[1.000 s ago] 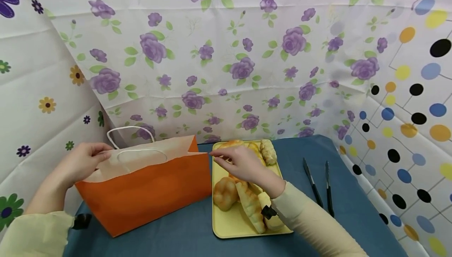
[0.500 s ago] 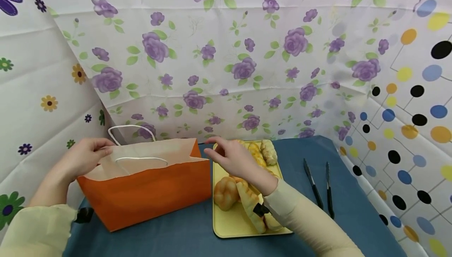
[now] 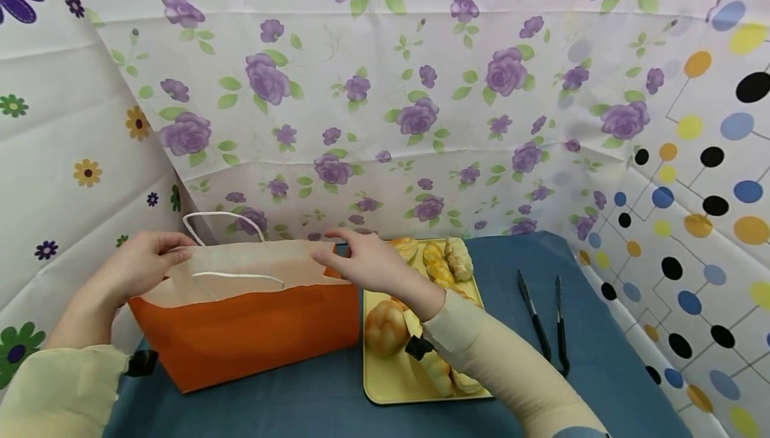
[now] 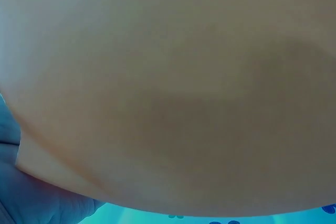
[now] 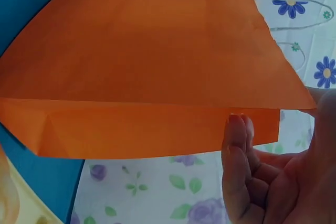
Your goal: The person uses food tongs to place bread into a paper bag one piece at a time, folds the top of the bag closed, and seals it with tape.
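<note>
An orange paper bag point(image 3: 259, 334) with a pale inside and white cord handles stands on the left of the table, its mouth facing up. My left hand point(image 3: 135, 267) pinches its left rim between thumb and fingers. At the bag's right end, my right hand point(image 3: 375, 264) reaches over the rim with thumb and index finger spread. In the right wrist view, the fingers of the right hand point(image 5: 278, 177) lie beside the bag's folded side panel point(image 5: 157, 129). Blurred skin fills most of the left wrist view and hides the left hand's grip there.
Right of the bag, a yellow tray point(image 3: 385, 384) carries several breads, including a round bun point(image 3: 386, 327) and a twisted loaf point(image 3: 438, 263). Black-handled tongs point(image 3: 532, 314) lie spread on the blue tablecloth point(image 3: 289, 391). Patterned cloth point(image 3: 391, 117) hangs behind and at both sides.
My right hand has moved left from the bag's right corner to over its right end, its thumb and index finger spreading apart. The left hand keeps its pinch on the rim.
</note>
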A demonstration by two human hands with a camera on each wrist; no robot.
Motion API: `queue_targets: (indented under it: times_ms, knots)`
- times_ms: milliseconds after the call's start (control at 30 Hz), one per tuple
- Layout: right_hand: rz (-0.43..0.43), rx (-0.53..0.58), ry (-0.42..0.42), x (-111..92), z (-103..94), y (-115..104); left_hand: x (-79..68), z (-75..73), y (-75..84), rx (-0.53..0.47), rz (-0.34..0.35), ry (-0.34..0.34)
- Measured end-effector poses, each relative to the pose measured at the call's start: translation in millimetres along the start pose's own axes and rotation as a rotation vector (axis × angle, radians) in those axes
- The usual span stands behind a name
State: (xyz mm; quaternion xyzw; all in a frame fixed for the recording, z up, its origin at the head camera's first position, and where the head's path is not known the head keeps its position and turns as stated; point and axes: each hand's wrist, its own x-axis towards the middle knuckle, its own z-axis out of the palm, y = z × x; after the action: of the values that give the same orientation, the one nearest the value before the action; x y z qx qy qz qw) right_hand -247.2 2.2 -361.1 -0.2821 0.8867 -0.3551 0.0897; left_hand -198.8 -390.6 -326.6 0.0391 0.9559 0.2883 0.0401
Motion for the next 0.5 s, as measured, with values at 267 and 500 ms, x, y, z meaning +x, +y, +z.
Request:
queue_targets:
  times_ms: [267,500]
  knots:
    - [0.059,-0.007,-0.098,8,9.9,-14,-3.3,-0.7,-3.5,-0.01,0.022,0.0]
    - [0.106,-0.025,-0.084,15,14.2,-18,-6.4,5.2,-5.1,0.039,0.037,0.063]
